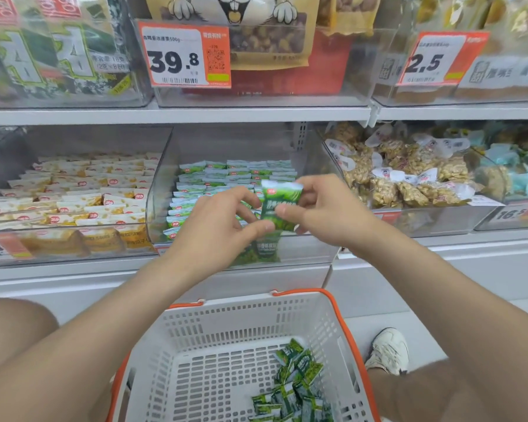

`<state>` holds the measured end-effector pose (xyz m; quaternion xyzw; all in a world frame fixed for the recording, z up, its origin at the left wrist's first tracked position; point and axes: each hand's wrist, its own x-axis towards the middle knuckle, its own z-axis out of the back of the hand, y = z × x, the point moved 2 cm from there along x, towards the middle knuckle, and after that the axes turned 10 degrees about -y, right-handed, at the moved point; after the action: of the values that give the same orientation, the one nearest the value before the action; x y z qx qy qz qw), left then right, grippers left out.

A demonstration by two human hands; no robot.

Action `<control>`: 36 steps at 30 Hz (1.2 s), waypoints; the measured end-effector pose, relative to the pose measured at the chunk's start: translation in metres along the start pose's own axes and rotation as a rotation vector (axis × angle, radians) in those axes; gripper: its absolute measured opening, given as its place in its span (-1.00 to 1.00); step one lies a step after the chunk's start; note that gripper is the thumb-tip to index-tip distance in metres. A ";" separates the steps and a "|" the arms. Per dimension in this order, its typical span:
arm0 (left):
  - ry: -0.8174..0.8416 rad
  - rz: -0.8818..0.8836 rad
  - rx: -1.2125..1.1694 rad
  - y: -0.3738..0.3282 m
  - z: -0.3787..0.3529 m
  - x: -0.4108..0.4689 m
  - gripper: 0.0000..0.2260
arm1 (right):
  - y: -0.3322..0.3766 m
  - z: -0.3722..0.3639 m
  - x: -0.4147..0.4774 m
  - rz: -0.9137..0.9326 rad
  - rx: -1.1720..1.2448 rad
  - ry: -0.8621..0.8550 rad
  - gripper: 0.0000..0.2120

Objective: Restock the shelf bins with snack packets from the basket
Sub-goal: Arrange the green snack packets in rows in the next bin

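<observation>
Both my hands hold a small stack of green snack packets [279, 205] upright over the front of the middle clear shelf bin [157, 190]. My left hand [217, 226] pinches the stack's lower left side, thumb at its bottom edge. My right hand [320, 208] grips its right side with thumb on the front. Rows of the same green packets [226, 175] stand in the bin behind. Below, a white basket with orange handles [226, 330] holds several more green packets [296, 388] in its right corner.
The left bin holds rows of yellow-white packets [83, 190]; the right bin holds bagged nut clusters [409, 175]. An upper shelf [195, 114] with price tags runs above. My knees flank the basket, and a white shoe [389, 351] rests on the floor at right.
</observation>
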<state>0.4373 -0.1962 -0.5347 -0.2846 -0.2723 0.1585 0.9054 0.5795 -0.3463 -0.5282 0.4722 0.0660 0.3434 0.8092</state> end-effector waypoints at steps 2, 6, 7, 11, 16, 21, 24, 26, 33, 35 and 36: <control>-0.017 -0.110 0.146 0.006 -0.002 0.006 -0.70 | -0.006 0.012 0.016 0.097 -0.226 -0.196 -0.79; 0.204 -0.204 0.492 0.016 -0.010 0.012 -0.50 | -0.021 0.013 0.044 0.164 -0.658 -0.230 -0.77; 0.278 -0.173 0.545 0.019 -0.013 0.012 -0.44 | -0.023 0.007 0.050 0.147 -0.705 -0.204 -0.80; 0.476 -0.042 0.560 0.026 -0.019 0.010 -0.32 | -0.026 -0.017 0.065 0.034 -0.833 -0.090 -0.84; 0.574 0.088 0.539 0.037 -0.018 0.016 -0.20 | -0.044 -0.035 0.085 -0.105 -0.752 0.057 -0.87; 0.576 0.069 0.527 0.038 -0.019 0.016 -0.23 | -0.046 -0.038 0.093 -0.187 -0.729 -0.042 -0.62; 0.579 0.062 0.529 0.039 -0.019 0.016 -0.24 | -0.047 -0.043 0.094 -0.208 -0.719 -0.092 -0.55; 0.582 0.061 0.530 0.039 -0.019 0.015 -0.24 | -0.048 -0.047 0.094 -0.209 -0.681 -0.055 -0.56; 0.411 -0.086 0.568 0.031 -0.013 0.014 -0.31 | -0.019 -0.028 0.071 -0.049 -0.771 -0.006 -0.55; 0.253 -0.187 0.571 0.026 -0.011 0.013 -0.44 | -0.002 -0.022 0.055 0.098 -0.759 -0.064 -0.71; 0.164 -0.242 0.533 0.021 -0.010 0.011 -0.54 | 0.007 -0.019 0.044 0.163 -0.725 -0.109 -0.77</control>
<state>0.4487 -0.1791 -0.5500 -0.0142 -0.1789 0.0920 0.9795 0.6013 -0.3036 -0.5234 0.1766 -0.1411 0.3822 0.8960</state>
